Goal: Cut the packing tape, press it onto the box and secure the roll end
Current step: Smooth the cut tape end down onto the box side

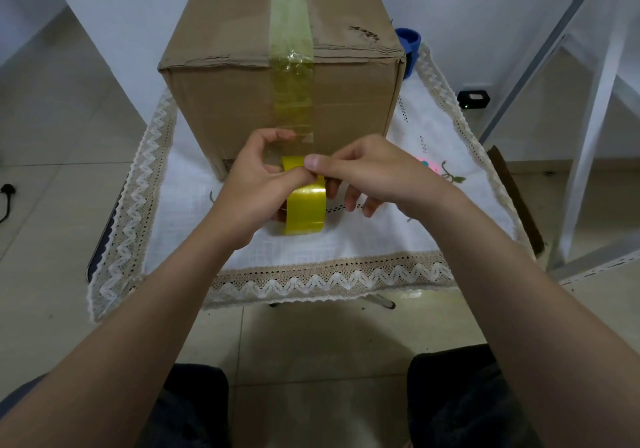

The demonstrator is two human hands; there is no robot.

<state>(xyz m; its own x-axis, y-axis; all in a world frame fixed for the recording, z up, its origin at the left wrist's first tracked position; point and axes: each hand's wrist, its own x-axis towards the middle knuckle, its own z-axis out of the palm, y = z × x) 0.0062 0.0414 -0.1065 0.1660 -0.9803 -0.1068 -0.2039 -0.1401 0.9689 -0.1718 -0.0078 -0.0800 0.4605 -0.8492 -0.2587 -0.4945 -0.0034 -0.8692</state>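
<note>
A large cardboard box (pixel 228 101) stands on a small table. A strip of yellowish clear tape (pixel 292 76) runs over its top seam and down its front face. In front of the box, my left hand (pixel 249 187) grips a yellow packing tape roll (pixel 306 210) held on edge just above the cloth. My right hand (pixel 367 170) pinches the roll's loose end at the top of the roll, thumb and forefinger together. A clear stretch of tape (pixel 277 147) appears to run from the roll up to the strip on the box.
A white cloth with a lace zigzag border (pixel 311 279) covers the table. A blue object (pixel 408 40) sits behind the box's right corner. A small black device (pixel 473 99) lies on the floor at right, near white metal frame bars. My knees are below the table edge.
</note>
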